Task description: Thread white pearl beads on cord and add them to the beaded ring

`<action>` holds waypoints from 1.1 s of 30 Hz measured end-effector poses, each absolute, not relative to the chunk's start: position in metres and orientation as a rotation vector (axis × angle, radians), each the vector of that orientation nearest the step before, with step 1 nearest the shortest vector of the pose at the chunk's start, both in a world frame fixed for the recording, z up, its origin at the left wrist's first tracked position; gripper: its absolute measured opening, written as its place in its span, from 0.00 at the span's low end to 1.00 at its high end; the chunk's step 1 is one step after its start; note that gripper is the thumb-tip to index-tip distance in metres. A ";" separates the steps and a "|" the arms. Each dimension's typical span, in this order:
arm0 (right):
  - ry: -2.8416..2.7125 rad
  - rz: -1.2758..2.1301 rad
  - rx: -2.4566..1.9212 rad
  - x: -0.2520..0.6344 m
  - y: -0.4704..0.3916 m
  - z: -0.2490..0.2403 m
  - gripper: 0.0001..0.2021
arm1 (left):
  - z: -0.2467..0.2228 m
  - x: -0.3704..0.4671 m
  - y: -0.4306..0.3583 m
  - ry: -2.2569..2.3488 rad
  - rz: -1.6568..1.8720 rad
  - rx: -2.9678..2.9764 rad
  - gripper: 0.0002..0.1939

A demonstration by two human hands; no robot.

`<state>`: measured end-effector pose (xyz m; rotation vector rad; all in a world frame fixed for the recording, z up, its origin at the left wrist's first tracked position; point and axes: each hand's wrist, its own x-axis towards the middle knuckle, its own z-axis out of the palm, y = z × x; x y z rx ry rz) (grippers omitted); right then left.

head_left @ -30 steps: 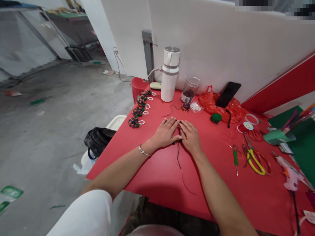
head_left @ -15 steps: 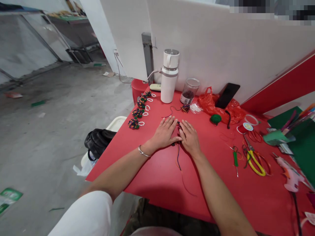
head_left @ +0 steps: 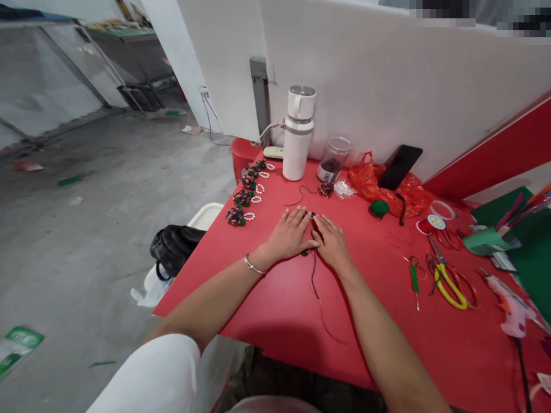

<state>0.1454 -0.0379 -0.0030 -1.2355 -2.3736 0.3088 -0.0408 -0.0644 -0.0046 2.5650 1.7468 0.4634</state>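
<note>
So, dark cordwork (head_left: 305, 252) mostly under the palms

Left hand (head_left: 289, 232) and right hand (head_left: 333, 241) lie palm-down over it mid-table, loose tail (head_left: 314, 281) trailing toward the near edge of the red table (head_left: 275, 310). Can't tell if either's pinching, fingers hide it. Knotted ornaments (head_left: 235, 216) with white bead loops (head_left: 249, 217) line the left edge.

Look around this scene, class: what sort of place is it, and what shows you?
Probably a small craft workshop: on the red table are a row of beaded multicoloured cord ornaments, a spool of red thread and a pink glue gun.
</note>
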 end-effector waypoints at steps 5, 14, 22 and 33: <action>-2.304 0.295 -1.210 0.147 -0.038 -0.005 0.25 | -0.003 -0.040 -0.066 1.734 0.505 2.542 0.49; -2.295 0.277 -1.203 0.147 -0.039 -0.004 0.24 | 0.003 -0.041 -0.068 1.711 0.481 2.579 0.46; -2.263 0.294 -1.195 0.148 -0.038 -0.004 0.24 | 0.019 -0.045 -0.062 1.773 0.662 2.509 0.29; -2.180 0.292 -1.188 0.144 -0.043 0.002 0.23 | 0.059 -0.190 -0.044 2.619 0.598 1.592 0.24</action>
